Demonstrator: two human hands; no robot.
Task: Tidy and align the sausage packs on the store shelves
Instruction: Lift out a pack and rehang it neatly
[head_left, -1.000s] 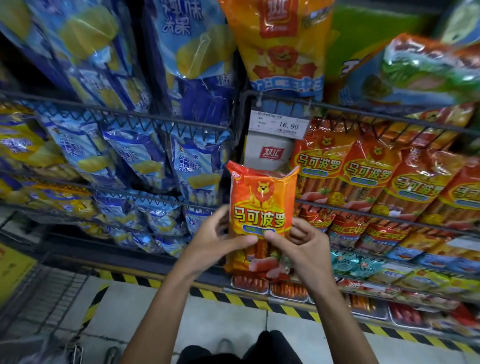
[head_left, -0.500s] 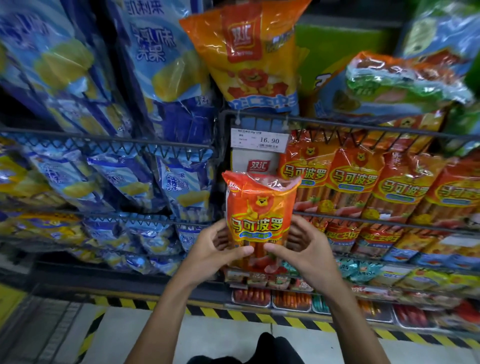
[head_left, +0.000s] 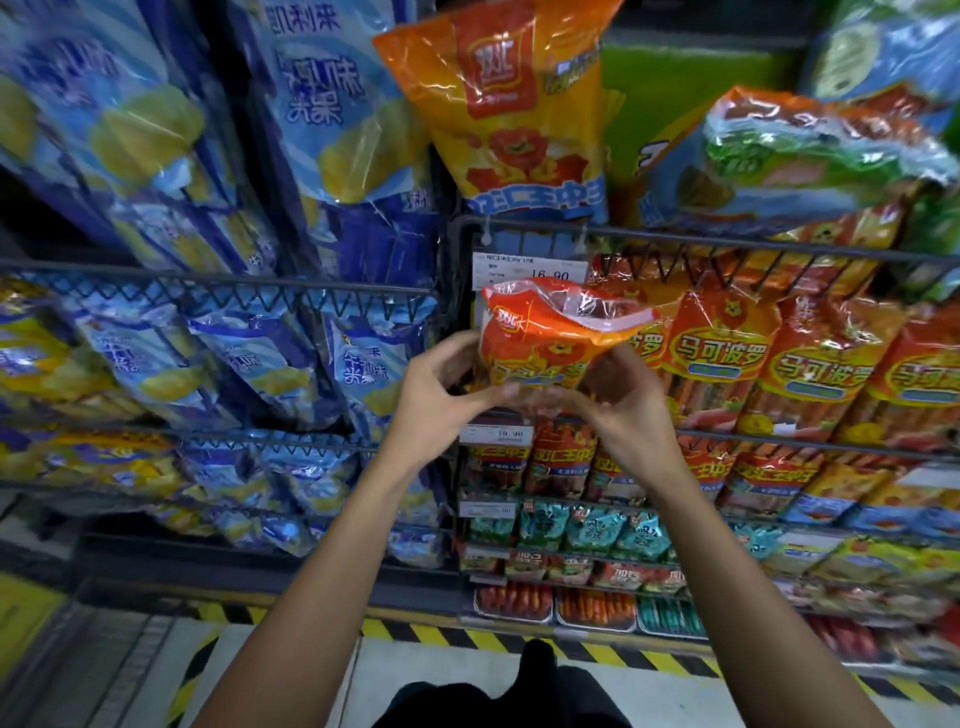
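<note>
I hold an orange sausage pack (head_left: 545, 338) with a lion picture in front of the wire shelf. My left hand (head_left: 441, 400) grips its lower left side, thumb on the front. My right hand (head_left: 623, 400) grips its lower right side. The pack's top tips away from me toward the shelf, its clear upper edge crumpled. To its right, a row of matching orange packs (head_left: 727, 374) stands upright behind the wire rail (head_left: 779, 244). The pack's lower part is hidden by my fingers.
Blue and yellow sausage packs (head_left: 249, 358) fill the wire shelves on the left. A large orange bag (head_left: 509, 104) hangs above. A price tag (head_left: 524, 270) sits behind the held pack. Lower shelves hold smaller packs (head_left: 592, 530). Black-and-yellow tape (head_left: 467, 634) marks the floor edge.
Both hands have raised the orange pack and pushed it toward the shelf; its top now leans away from me instead of facing me upright.
</note>
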